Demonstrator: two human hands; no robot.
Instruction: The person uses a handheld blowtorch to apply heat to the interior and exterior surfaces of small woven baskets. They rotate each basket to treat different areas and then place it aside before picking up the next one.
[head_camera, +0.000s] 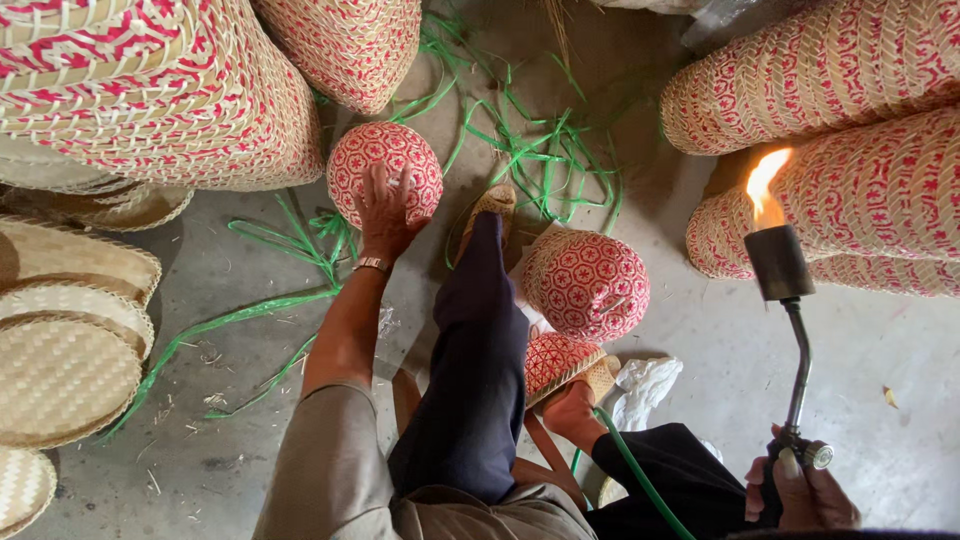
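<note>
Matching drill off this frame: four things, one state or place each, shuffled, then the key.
1. left hand
2. right hand
3. gas torch
4. green strips

a. lit, flame at its tip
b. loose on the floor
c. rests on a small red-patterned basket
d. grips the torch handle

Pairs: 1-c, 2-d, 3-a, 4-b

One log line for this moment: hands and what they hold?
left hand: on round red-patterned woven basket | right hand: gripping lit gas torch | flame: burning
</note>
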